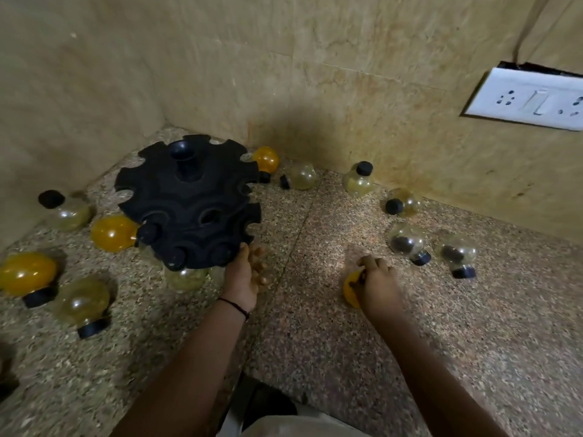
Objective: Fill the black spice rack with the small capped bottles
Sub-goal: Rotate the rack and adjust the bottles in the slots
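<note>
Black spice rack stands in the corner of the speckled stone tabletop, and most of it is not filled yet. About three black caps sit in the holes on its near edge. One racked bottle hangs under them. All the other holes I can see have nothing in them, so I think the job has only just started.

Left of the rack, four bottles wait on the tabletop. They are the upright clear bottle, the near yellow bottle touching the rack, the far-left yellow bottle and the tipped clear bottle.

Just right of the rack's near edge is the left hand. Its thumb touches the rack's rim and its fingers are bent. I cannot tell if that grip holds anything.

Farther right of the rack is the right hand. It is a bit blurry. Its grip is closed around the held yellow bottle, with the fingers curled over the top, low over the tabletop. This bottle is well apart from the rack, with the left hand between them.

Behind and right of the rack more bottles lie loose, like the back yellow bottle and the dark-filled bottle. All of these still need a hole.
</note>
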